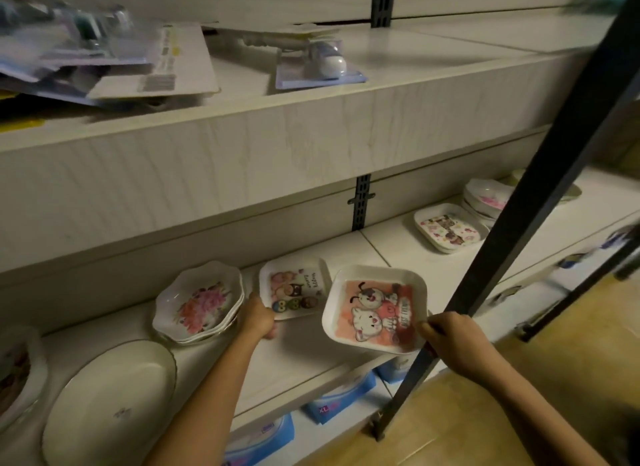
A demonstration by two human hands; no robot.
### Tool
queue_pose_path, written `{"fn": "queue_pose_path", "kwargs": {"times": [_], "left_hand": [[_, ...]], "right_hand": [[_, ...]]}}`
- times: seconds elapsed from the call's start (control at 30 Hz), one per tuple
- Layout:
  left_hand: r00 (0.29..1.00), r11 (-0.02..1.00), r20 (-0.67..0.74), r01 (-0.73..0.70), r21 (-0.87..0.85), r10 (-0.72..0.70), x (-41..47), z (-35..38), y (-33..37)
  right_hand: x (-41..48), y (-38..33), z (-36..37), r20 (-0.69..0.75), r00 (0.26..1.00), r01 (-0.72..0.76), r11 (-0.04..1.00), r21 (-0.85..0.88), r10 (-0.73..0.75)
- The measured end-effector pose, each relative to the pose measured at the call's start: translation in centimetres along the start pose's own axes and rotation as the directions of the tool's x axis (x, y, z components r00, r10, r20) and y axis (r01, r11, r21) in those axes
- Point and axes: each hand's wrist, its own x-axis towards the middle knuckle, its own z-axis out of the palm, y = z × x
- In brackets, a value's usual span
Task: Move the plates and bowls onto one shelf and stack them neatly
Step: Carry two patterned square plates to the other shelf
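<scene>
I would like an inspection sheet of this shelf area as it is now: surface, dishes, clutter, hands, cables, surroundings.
Surface: pale middle shelf carries the dishes.
Job's things: square puppy plate held tilted over the shelf's front edge; owl plate flat on the shelf; floral bowl stack; large oval plate; square plate and a bowl stack farther right.
Clutter: packaged goods on the upper shelf.
Hands: left hand grips the owl plate's near edge; right hand holds the puppy plate's rim.
Cables: nothing seen.
Surroundings: dark metal post, blue packs below, wooden floor.
</scene>
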Motion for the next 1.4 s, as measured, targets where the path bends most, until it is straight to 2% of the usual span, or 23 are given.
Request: {"fn": "queue_pose_path", "kwargs": {"times": [0.17,0.3,0.5,0.77,0.93,1.13,1.4], "left_hand": [[0.993,0.992,-0.003,-0.122,-0.03,0.122,-3.2,-2.0,-0.6],[0.978,0.978,0.017,-0.207,0.011,0.207,-5.5,-4.7,-1.7],[0.951,0.952,0.056,-0.306,0.019,0.304,-9.0,-7.9,-2.9],[0.909,0.916,0.142,-0.399,0.024,0.392,-15.0,-7.9,-2.5],[0.893,0.906,0.185,-0.423,0.027,0.411,-17.8,-5.8,-1.0],[0.905,0.911,0.13,-0.412,0.029,0.405,-21.6,-1.0,1.2],[0.925,0.927,0.072,-0.375,0.011,0.373,-27.7,8.2,4.6]], "right_hand": [[-1.1,0.0,0.4,-0.018,1.0,0.018,1.0,0.022,-0.018],[-2.7,0.3,0.9,-0.052,0.998,0.026,0.999,0.031,-0.024],[-6.2,1.5,0.6,-0.048,0.999,0.03,0.997,0.077,-0.026],[-10.3,4.2,-1.2,-0.101,0.995,0.023,0.994,0.104,-0.013],[-12.2,7.6,-3.4,-0.15,0.989,0.016,0.985,0.169,0.009],[-13.2,14.1,-7.1,-0.153,0.987,-0.022,0.984,0.176,0.05],[-13.0,23.0,-13.6,-0.119,0.993,0.01,0.986,0.167,0.01]]}}
